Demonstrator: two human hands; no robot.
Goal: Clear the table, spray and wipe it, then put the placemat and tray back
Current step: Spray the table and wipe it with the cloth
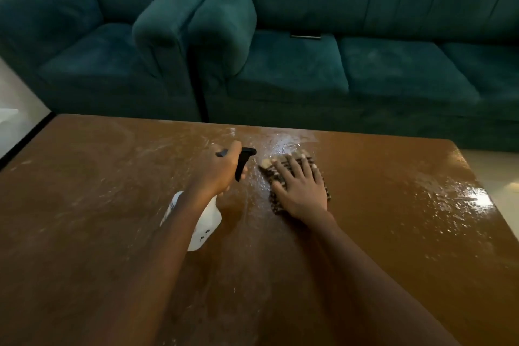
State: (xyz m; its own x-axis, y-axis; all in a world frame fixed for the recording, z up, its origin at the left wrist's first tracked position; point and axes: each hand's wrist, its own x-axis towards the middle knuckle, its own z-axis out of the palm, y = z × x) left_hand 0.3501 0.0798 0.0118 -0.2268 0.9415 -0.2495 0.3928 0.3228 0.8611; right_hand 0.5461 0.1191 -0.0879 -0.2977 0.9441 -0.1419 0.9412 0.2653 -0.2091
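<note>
Left hand (222,170) grips bottle (203,222); right (302,189) presses cloth (292,166).

This is a home living room. A teal velvet sofa (365,70) with a tufted back and a matching armchair (92,50) stand side by side behind a low brown wooden table (112,205), on a pale floor (16,93).

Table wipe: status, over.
Left hand grips spray bottle. Right hand flat on cloth, table wet. Nothing blocking the cloth.
</note>
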